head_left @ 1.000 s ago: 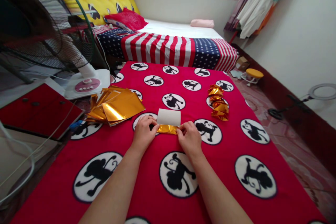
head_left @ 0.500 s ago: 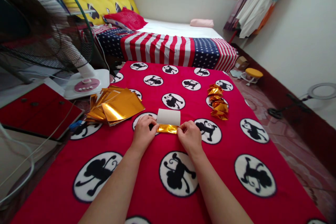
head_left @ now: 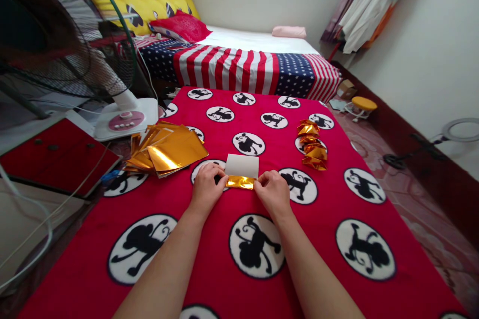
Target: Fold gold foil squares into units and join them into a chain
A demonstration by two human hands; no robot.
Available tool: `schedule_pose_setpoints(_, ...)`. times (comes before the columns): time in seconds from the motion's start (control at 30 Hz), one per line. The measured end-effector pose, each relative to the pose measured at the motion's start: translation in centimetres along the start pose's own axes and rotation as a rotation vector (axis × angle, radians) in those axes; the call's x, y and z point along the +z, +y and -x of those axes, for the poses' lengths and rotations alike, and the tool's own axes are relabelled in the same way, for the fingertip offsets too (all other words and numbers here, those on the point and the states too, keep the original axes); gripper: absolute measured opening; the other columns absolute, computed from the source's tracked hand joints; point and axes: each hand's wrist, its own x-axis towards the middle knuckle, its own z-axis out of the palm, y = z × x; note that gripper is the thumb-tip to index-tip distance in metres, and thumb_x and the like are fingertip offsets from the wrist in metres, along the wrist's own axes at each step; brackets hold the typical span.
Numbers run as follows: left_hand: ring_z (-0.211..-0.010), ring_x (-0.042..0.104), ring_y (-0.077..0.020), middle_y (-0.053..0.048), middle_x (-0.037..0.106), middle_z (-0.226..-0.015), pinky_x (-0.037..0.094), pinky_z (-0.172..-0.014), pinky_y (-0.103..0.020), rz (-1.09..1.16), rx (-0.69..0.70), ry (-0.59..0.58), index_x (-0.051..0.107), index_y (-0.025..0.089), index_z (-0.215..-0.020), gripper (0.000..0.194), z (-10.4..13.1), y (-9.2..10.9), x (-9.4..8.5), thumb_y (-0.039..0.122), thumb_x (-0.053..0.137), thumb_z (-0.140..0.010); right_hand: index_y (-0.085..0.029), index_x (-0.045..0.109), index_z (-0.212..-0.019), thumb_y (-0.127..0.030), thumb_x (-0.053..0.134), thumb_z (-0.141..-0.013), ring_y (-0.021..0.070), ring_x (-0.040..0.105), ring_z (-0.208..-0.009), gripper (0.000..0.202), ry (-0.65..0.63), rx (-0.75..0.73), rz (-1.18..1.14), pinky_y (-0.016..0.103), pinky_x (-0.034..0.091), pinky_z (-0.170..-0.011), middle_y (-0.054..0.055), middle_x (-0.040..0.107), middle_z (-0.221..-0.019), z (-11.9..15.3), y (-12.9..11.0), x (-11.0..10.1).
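A sheet of gold foil paper (head_left: 242, 165) lies on the red cloth, its pale back facing up and its near edge folded over into a shiny gold strip. My left hand (head_left: 208, 185) pinches the left end of that fold between thumb and fingers. At the right end, my right hand (head_left: 272, 190) does the same. To the left rests a fanned stack of gold foil sheets (head_left: 177, 148). On the right stands a short row of folded gold foil pieces (head_left: 313, 145).
The red cloth (head_left: 299, 239) with black monkey figures covers the surface. A fan on a white base (head_left: 129, 118) runs at left beside a red panel (head_left: 56, 152). Beyond is a bed with a striped cover (head_left: 232, 67); a yellow stool (head_left: 362, 103) and a ring light (head_left: 462, 129) are at right.
Both hands keep their pinch on the folded paper with hardly any movement. The whole view has shifted slightly.
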Motion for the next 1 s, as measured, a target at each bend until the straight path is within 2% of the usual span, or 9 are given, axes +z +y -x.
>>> schedule_pose_setpoints(0.7, -0.090, 0.061, -0.0212, -0.004, 0.067, -0.084, 0.047, -0.085, -0.035, -0.009, -0.017, 0.003, 0.061, 0.020, -0.068, 0.012, 0.03, 0.04, 0.07, 0.018, 0.066, -0.079, -0.020, 0.052, -0.068, -0.019, 0.057, -0.075, 0.0137, 0.050, -0.069, 0.008, 0.018, 0.028, 0.099, 0.026, 0.034, -0.063, 0.001, 0.052, -0.079, 0.23, -0.41, 0.07)
schedule_pose_setpoints(0.9, -0.088, 0.059, -0.0219, -0.003, 0.065, -0.085, 0.046, -0.081, -0.035, -0.072, -0.053, 0.005, 0.059, 0.020, -0.076, 0.010, 0.01, 0.29, -0.01, 0.019, 0.069, -0.076, -0.020, 0.056, -0.078, -0.017, 0.057, -0.077, 0.0123, 0.050, -0.068, 0.003, -0.006, 0.001, 0.086, 0.025, 0.032, -0.061, -0.001, 0.054, -0.081, 0.42, -0.29, -0.05)
schedule_pose_setpoints(1.0, -0.089, 0.059, -0.0220, -0.003, 0.065, -0.085, 0.046, -0.083, -0.035, -0.073, -0.040, -0.016, 0.059, 0.021, -0.074, 0.010, -0.02, 0.28, 0.03, 0.019, 0.068, -0.077, -0.021, 0.060, -0.083, -0.016, 0.055, -0.079, 0.0117, 0.052, -0.070, 0.008, -0.018, -0.030, 0.084, 0.024, 0.032, -0.060, -0.001, 0.056, -0.084, 0.62, -0.25, -0.09)
